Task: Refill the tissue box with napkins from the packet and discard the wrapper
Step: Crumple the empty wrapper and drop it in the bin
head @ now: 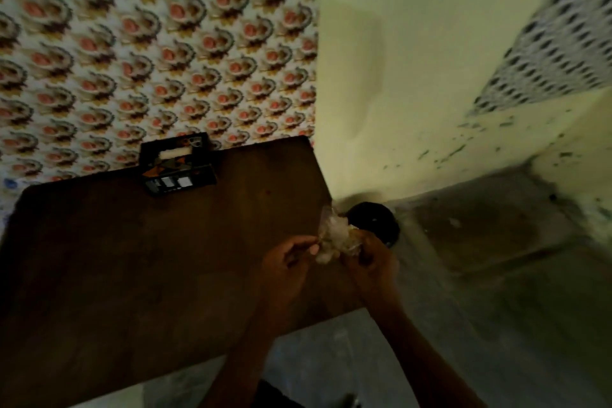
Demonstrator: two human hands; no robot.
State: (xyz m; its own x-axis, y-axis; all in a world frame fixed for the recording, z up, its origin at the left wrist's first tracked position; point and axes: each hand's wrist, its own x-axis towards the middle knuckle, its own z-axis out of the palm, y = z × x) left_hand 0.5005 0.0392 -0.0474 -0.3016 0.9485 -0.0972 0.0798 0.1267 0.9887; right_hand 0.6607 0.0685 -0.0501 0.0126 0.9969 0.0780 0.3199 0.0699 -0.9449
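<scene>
Both hands meet over the right edge of the dark wooden desk (pixel 132 258); the left hand (pixel 291 262) and the right hand (pixel 371 262) have their fingers closed on a crumpled clear wrapper (pixel 331 235) held between them, just above a black round bin (pixel 377 219) on the floor. The black tissue box (pixel 177 164) stands well apart at the desk's far edge against the patterned wall; white napkins show at its top.

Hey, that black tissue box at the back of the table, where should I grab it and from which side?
Take the tissue box across its two short ends, coming down from above and the front. It stands against the patterned wall, so the rear is blocked, and white napkins show in its top, so avoid pressing there. Both hands are busy with the crumpled wrapper now.
</scene>
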